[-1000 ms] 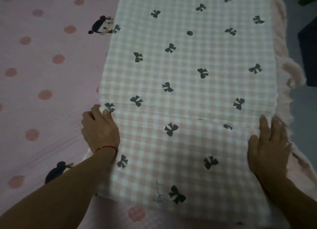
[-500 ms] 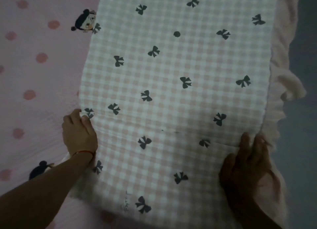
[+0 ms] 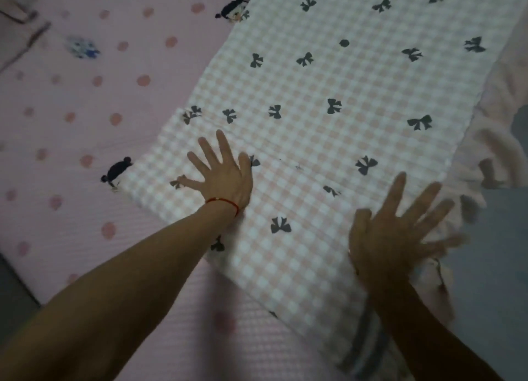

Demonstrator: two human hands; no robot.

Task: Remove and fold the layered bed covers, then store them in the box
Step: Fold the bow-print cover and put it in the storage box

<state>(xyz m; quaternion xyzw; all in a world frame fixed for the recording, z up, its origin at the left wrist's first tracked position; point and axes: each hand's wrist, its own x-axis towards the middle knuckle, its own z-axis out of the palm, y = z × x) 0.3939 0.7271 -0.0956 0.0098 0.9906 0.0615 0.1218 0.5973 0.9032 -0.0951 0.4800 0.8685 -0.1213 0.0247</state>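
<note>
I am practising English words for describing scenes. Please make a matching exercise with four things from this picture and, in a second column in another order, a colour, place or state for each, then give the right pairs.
Things
1. left hand
2. right hand
3. checked cover
4. bed sheet

Descriptions
A. pink with darker dots
B. red cord at the wrist
C. printed with black bows
D. blurred, fingers spread near the cover's right edge

Pairs: 1-B, 2-D, 3-C, 4-A

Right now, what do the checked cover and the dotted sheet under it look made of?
Checked cover: soft woven cloth, probably cotton, matte, printed with dark bows; it lies flat with a fold crease. Dotted sheet: pink fabric, matte, fine ribbed texture, maybe knit or quilted. Fibre cannot be confirmed.
</note>
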